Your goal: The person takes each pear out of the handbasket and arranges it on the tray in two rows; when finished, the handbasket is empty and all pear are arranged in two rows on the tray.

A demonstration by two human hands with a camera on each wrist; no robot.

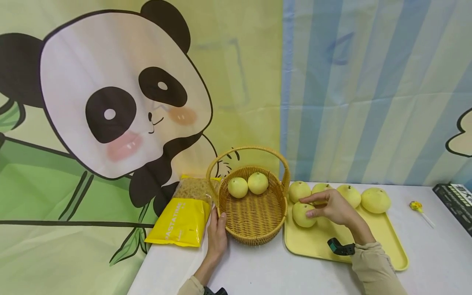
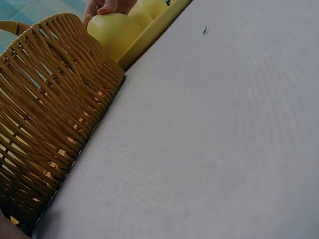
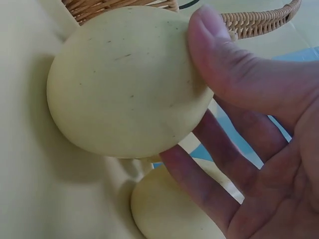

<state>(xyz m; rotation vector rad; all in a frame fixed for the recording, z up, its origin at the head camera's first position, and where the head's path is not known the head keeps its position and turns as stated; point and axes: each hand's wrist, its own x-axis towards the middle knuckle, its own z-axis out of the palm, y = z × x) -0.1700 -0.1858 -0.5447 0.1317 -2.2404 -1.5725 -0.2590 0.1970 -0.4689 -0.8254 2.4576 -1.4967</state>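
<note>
My right hand (image 1: 333,209) pinches a round pale yellow fruit (image 1: 303,215) between thumb and fingers, at the left side of a yellow tray (image 1: 396,256). Dark specks mark the fruit's skin in the right wrist view, with the thumb (image 3: 212,37) against it. To the left stands a round wicker basket (image 1: 254,213) with a tall handle, holding two such fruits (image 1: 248,186) at its back. My left hand (image 1: 217,237) rests against the basket's outer left side, its fingers fairly straight. Only a sliver of that hand shows in the left wrist view.
Several more pale yellow fruits (image 1: 376,200) sit on the tray, mostly along its back. A yellow pasta bag (image 1: 182,221) lies left of the basket. Farther right are a lollipop (image 1: 416,207) and a black box (image 1: 455,205). A panda-printed curtain (image 1: 236,82) hangs behind the table.
</note>
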